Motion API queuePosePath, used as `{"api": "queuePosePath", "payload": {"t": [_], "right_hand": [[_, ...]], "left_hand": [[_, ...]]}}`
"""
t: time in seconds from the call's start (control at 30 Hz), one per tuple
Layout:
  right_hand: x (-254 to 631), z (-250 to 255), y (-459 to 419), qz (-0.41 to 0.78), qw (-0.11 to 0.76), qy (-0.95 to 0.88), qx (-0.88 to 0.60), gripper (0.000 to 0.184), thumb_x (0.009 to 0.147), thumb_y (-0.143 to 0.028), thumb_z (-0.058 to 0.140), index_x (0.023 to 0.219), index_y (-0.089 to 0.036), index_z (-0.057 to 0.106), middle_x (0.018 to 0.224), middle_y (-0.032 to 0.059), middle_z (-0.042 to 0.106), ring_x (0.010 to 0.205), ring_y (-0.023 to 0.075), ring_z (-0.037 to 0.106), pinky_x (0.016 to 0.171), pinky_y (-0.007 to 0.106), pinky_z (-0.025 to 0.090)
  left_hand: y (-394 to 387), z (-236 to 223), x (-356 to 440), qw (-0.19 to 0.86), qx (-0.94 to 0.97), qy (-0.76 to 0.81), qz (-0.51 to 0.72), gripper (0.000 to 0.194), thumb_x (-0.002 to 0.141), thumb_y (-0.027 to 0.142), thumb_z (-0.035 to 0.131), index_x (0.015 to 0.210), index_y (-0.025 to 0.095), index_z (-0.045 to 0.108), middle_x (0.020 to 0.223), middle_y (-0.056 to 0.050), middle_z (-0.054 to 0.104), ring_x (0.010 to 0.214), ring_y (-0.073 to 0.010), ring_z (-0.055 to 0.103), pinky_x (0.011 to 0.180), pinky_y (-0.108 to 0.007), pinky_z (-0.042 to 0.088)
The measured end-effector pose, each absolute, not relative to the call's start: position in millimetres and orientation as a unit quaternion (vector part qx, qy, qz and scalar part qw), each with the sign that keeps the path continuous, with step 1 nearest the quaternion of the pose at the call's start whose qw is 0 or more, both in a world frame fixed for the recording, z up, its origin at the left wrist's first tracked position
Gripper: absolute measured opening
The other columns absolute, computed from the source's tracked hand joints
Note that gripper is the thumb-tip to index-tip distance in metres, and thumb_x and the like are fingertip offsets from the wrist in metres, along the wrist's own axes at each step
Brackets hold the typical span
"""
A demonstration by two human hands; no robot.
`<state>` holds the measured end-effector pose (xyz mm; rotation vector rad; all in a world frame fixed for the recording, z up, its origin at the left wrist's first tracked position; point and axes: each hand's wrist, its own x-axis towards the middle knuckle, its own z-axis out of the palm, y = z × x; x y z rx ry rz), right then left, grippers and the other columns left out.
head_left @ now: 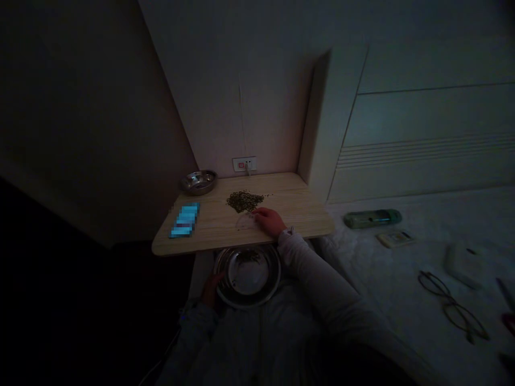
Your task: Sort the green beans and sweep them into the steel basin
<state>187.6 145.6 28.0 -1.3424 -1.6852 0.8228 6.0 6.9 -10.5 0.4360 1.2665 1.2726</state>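
A pile of small dark green grains, perhaps beans (243,201), is spread on the wooden tabletop (295,201). My right hand (271,221) reaches over the table at the near edge of the pile, its fingers curled and pinched together; whatever lies between the fingertips is too small to make out. Just left of those fingertips is a thin, pale, see-through patch (244,221) on the wood. Below the table edge, at my lap, a wide metal bowl (276,276) contains some of the dark grains. My left hand (212,287) grips the bowl's left side, with part of the fingers hidden.
A smaller metal bowl (200,183) stands at the table's back left, behind a lit phone (185,220). A wall socket (244,164) holds a plug. On the bed at right lie a green bottle-like object (372,218), a small pale device (395,239) and glasses (453,303).
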Motion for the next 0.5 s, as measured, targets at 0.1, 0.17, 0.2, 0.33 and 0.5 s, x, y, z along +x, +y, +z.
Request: {"api": "queuePosePath", "payload": {"t": [0.1,0.17,0.2,0.33,0.5], "right_hand": [[187.4,29.4,144.7,0.321,0.397,-0.681,-0.525,0.027,0.069,-0.018,0.046,0.089,-0.02,0.063,0.074,-0.0009,0.063,0.07,0.0119,0.053,0.07,0.023,0.04],[187.2,30.1,143.5,0.328,0.39,-0.684,-0.522,0.027,0.068,-0.019,0.047,0.09,-0.021,0.063,0.073,-0.0014,0.063,0.069,0.0118,0.053,0.07,0.023,0.04],[187.3,30.3,142.9,0.336,0.388,-0.683,-0.519,0.027,0.068,-0.019,0.047,0.09,-0.021,0.063,0.072,-0.0016,0.063,0.068,0.0117,0.053,0.069,0.023,0.04],[188.2,30.9,141.0,0.371,0.388,-0.682,-0.496,0.026,0.067,-0.017,0.047,0.087,-0.019,0.064,0.069,-0.0021,0.063,0.068,0.0115,0.053,0.07,0.024,0.04],[189.1,33.6,139.4,0.38,0.392,-0.678,-0.492,0.026,0.067,-0.016,0.047,0.086,-0.019,0.065,0.064,-0.0027,0.062,0.069,0.0118,0.054,0.069,0.023,0.04]], "left_hand": [[7.0,-11.8,5.1,0.61,0.181,0.541,0.55,0.011,0.049,0.021,0.064,0.06,0.017,0.065,0.065,-0.007,0.069,0.082,-0.028,0.061,0.075,-0.035,0.046],[6.0,-10.7,5.4,0.609,0.178,0.529,0.564,0.016,0.048,0.021,0.065,0.064,0.017,0.065,0.07,-0.006,0.069,0.084,-0.0273,0.061,0.075,-0.034,0.046],[5.3,-9.6,5.7,0.608,0.178,0.524,0.569,0.017,0.048,0.021,0.066,0.064,0.018,0.065,0.072,-0.006,0.069,0.084,-0.027,0.061,0.075,-0.034,0.046],[3.1,-5.9,7.1,0.613,0.181,0.517,0.569,0.02,0.046,0.02,0.067,0.066,0.019,0.064,0.07,-0.005,0.069,0.08,-0.0261,0.062,0.072,-0.033,0.047],[3.5,-8.8,6.2,0.604,0.166,0.53,0.571,0.013,0.051,0.017,0.065,0.064,0.018,0.064,0.067,-0.003,0.069,0.079,-0.0238,0.062,0.073,-0.032,0.046]]}}
